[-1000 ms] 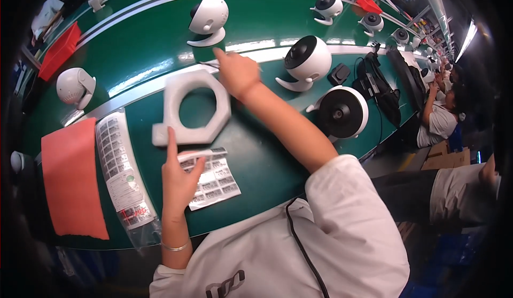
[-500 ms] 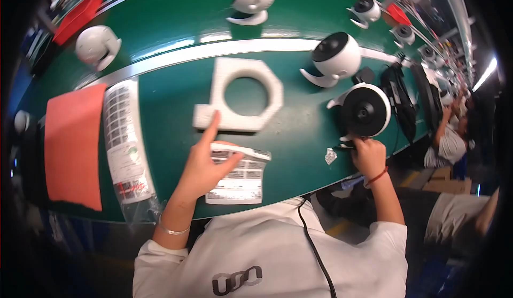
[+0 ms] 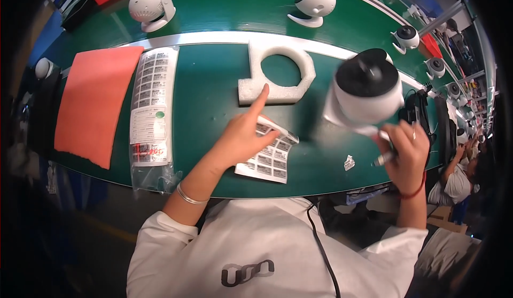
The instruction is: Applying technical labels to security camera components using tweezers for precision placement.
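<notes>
My right hand (image 3: 407, 151) grips a white round camera (image 3: 368, 106) with a black face by its stand, tilted above the green bench. A slim pen-like thing (image 3: 382, 160) with a grey tip also sticks out of that hand. My left hand (image 3: 248, 138) pinches the upper edge of a sheet of printed labels (image 3: 270, 162) between thumb and fingers; the sheet curls there. Its index finger stretches out to the corner of a white foam block (image 3: 248, 92) with a round hole. A small loose label (image 3: 349, 163) lies between my hands.
To the left lie an orange sheet (image 3: 96, 106) and a bagged stack of label sheets (image 3: 152, 95). Across the white strip stand more white cameras (image 3: 149, 9), (image 3: 318, 4). Black cables (image 3: 417, 106) lie at the right. A person (image 3: 459, 180) sits further right.
My right hand has lifted and tilted the camera off the bench, bringing it towards me. My left hand stays by the foam and label sheet. The view has shifted.
</notes>
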Tool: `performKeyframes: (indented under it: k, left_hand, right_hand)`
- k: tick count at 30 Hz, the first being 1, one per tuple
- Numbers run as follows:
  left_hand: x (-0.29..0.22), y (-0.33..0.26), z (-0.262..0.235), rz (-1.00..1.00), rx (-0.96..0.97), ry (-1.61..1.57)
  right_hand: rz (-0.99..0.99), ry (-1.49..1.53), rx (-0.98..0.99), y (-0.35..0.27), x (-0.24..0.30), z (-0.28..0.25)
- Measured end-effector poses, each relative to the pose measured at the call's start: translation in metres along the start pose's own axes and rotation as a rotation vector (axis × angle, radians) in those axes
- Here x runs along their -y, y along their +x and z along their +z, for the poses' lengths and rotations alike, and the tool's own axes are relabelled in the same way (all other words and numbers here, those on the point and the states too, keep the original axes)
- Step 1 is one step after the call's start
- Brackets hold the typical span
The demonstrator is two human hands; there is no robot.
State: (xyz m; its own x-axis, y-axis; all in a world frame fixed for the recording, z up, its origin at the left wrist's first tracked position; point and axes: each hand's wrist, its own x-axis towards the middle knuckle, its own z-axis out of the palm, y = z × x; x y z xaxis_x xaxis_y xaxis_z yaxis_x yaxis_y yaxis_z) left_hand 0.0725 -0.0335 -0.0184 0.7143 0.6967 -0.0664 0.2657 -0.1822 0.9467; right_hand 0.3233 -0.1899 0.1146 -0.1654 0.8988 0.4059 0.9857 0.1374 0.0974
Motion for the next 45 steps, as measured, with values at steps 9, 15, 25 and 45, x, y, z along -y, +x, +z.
performKeyframes:
  k: [9, 15, 25, 45]
  left_hand:
    - [-0.004, -0.039, -0.014, 0.112, -0.214, -0.267]
    - [-0.006, -0.047, -0.013, 0.066, -0.273, -0.451]
    - [-0.006, -0.037, 0.002, 0.148, -0.227, -0.574]
    - [-0.001, -0.031, -0.001, 0.071, -0.368, -0.251]
  right_hand:
    - [-0.312, -0.006, 0.121, 0.125, -0.005, 0.061]
    - [-0.129, 0.373, 0.003, 0.106, 0.027, 0.053]
    - [0.070, 1.042, -0.007, 0.036, 0.070, 0.097]
    - [0.371, 0.805, 0.174, -0.037, 0.023, 0.092]
